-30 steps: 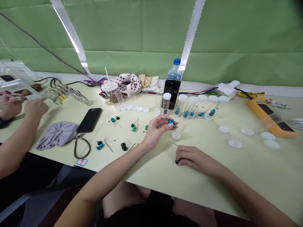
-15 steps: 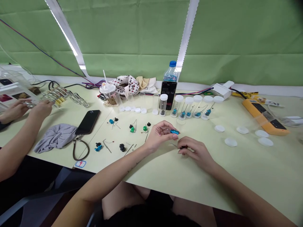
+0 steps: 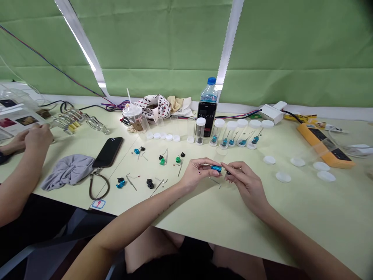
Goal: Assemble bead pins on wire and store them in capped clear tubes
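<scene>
My left hand (image 3: pixel 194 174) pinches a small shiny blue cylindrical part (image 3: pixel 216 168) at its fingertips. A thin bent wire lies along the fingers of that hand. Close beside it, my right hand (image 3: pixel 247 184) grips a small black piece (image 3: pixel 229 173), partly hidden by the fingers, facing the end of the blue part. Whether the two pieces touch, I cannot tell. A thin L-shaped metal rod (image 3: pixel 216 182) lies on the table below my hands. To the left are small sets of parts: blue (image 3: pixel 121 184), green (image 3: pixel 162 160) and black (image 3: pixel 150 183), with thin rods.
Clear tubes with white caps (image 3: pixel 219 123) stand in a row at the back, several holding blue parts. Behind are a timer phone (image 3: pixel 206 116) and a bottle (image 3: pixel 210 91). Loose white caps (image 3: pixel 283 177) and an orange power strip (image 3: pixel 325 146) lie right. Another person's hands (image 3: pixel 37 138) work at left.
My right hand has risen and brought the black piece up beside the blue part. The L-shaped rod now shows on the table. The other person's hands have moved left and lower.
</scene>
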`<move>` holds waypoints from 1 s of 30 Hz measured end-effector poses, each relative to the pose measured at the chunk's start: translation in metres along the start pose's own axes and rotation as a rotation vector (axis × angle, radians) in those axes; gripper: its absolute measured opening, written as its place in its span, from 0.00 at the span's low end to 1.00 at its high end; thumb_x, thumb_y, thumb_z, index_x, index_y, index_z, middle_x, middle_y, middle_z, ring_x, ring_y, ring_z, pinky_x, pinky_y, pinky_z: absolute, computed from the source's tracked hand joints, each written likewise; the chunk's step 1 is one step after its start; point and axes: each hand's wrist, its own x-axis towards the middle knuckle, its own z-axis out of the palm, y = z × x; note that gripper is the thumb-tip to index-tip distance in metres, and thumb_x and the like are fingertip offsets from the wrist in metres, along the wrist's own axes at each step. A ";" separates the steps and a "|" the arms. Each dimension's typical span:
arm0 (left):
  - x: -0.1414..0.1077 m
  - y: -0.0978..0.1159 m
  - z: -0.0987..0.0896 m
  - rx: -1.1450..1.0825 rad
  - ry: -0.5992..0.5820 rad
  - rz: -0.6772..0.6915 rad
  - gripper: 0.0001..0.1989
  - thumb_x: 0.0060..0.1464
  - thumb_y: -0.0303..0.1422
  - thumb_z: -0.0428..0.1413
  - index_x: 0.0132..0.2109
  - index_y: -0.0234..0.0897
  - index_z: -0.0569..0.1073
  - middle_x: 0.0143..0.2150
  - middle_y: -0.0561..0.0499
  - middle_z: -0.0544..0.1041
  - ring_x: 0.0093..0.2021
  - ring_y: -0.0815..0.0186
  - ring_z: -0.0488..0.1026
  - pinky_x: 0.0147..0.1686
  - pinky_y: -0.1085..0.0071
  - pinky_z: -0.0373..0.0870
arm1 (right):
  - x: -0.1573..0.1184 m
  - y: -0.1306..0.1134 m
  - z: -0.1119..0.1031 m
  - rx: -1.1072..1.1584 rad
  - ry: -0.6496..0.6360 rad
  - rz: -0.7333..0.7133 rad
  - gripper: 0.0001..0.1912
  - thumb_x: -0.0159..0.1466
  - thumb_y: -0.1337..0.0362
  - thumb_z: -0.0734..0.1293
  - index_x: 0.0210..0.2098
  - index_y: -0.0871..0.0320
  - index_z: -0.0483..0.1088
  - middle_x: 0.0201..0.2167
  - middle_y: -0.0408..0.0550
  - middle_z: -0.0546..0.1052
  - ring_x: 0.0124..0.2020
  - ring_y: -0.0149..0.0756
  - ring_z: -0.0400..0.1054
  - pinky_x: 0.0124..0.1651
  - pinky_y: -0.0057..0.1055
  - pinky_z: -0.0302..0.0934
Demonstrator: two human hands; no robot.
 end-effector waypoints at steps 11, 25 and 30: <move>0.000 -0.011 0.000 -0.159 0.011 -0.160 0.16 0.38 0.34 0.66 0.36 0.31 0.77 0.33 0.46 0.77 0.32 0.67 0.74 0.38 0.67 0.71 | 0.005 -0.005 -0.007 -0.245 0.181 -0.138 0.04 0.61 0.66 0.65 0.36 0.54 0.69 0.35 0.48 0.72 0.33 0.34 0.69 0.36 0.32 0.66; -0.002 -0.010 0.001 -0.179 -0.030 -0.193 0.17 0.35 0.34 0.67 0.34 0.30 0.76 0.27 0.49 0.76 0.25 0.70 0.73 0.35 0.69 0.72 | 0.000 -0.010 -0.008 -0.402 0.158 -0.352 0.11 0.59 0.71 0.67 0.41 0.56 0.68 0.35 0.49 0.73 0.35 0.33 0.70 0.35 0.28 0.66; -0.003 -0.007 0.002 -0.157 -0.021 -0.242 0.19 0.34 0.35 0.68 0.35 0.29 0.76 0.28 0.48 0.77 0.26 0.69 0.73 0.36 0.68 0.71 | 0.000 -0.006 -0.005 -0.396 0.155 -0.370 0.12 0.60 0.72 0.66 0.42 0.54 0.67 0.35 0.48 0.72 0.35 0.33 0.70 0.36 0.30 0.67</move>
